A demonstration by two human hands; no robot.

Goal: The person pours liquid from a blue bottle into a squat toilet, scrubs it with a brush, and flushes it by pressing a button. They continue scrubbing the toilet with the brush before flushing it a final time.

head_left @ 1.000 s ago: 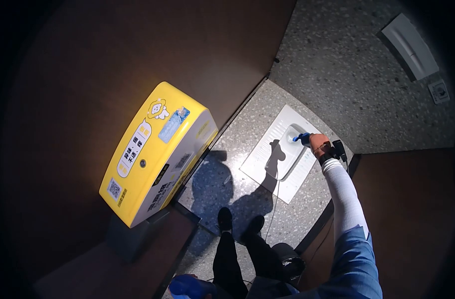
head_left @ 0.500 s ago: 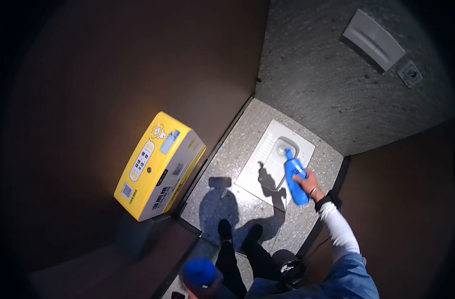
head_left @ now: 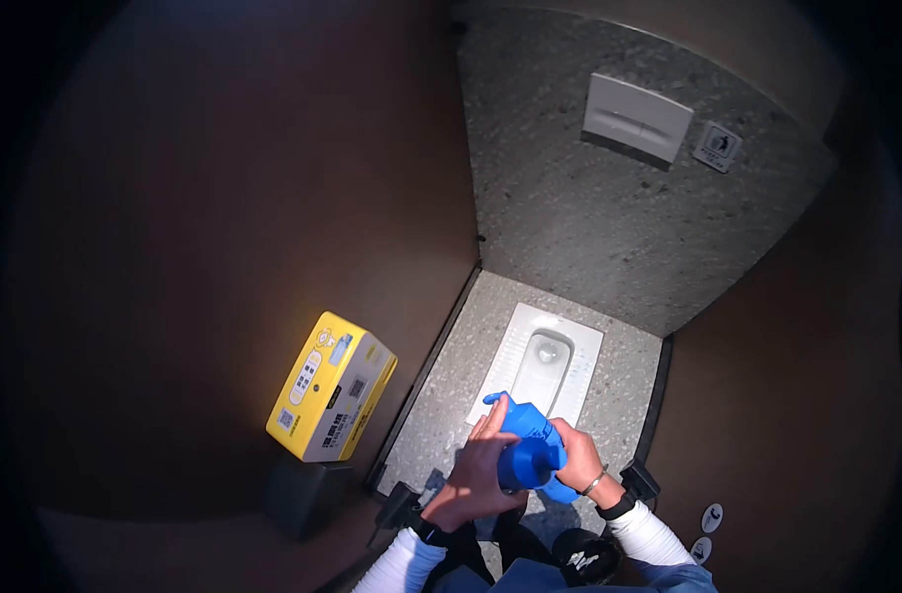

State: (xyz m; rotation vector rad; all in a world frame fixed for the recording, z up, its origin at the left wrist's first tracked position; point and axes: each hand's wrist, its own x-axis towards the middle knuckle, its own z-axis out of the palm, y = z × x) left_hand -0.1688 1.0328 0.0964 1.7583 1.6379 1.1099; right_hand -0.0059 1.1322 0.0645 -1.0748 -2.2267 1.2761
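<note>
Right hand [head_left: 572,457] wrapped round body of blue bottle [head_left: 530,447], firm hold. Left hand [head_left: 478,472] open-fingered, palm pressed on bottle's near side, fingertips toward cap end; no full wrap.

Bottle between both hands, just near side of squat toilet pan [head_left: 544,366], over speckled floor. Long axis slants up-left toward pan. Both hands touching; right carries it.

Yellow tissue dispenser [head_left: 329,388] well left of pan; flush plate [head_left: 637,119] on wall beyond it.

Earlier: bottle in right hand alone, nozzle over pan; now drawn back, left hand joined.
</note>
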